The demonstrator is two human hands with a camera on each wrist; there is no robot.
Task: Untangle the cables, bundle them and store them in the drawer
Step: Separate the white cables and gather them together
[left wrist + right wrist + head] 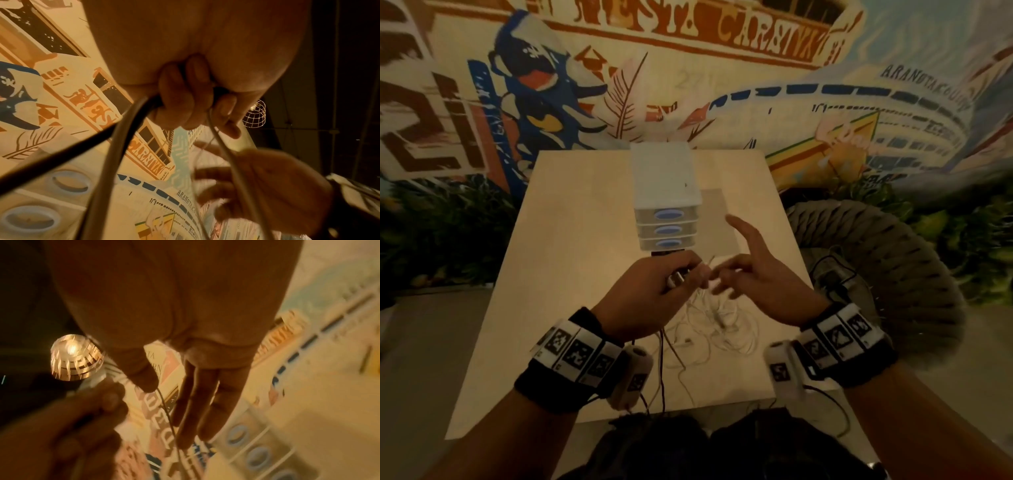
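On the light wooden table (571, 240) lies a loose tangle of thin white cables (719, 322). My left hand (688, 274) is raised above it and grips several cable ends with metal plugs (676, 279). A dark cable (663, 363) hangs from that hand. The left wrist view shows my left hand (195, 105) with its fingers curled round a black cable (61, 155) and grey cables (109, 162). My right hand (726, 274) is beside it with straight, spread fingers. In the right wrist view a thin wire (162, 400) runs past the thumb of my right hand (166, 415). The three-drawer unit (667, 219) stands behind, drawers closed.
A woven round seat (893, 267) stands right of the table, with a black cable and a device (835, 277) on it. A painted mural wall is behind the table. A caged lamp (76, 356) hangs overhead. The near table edge is by my lap.
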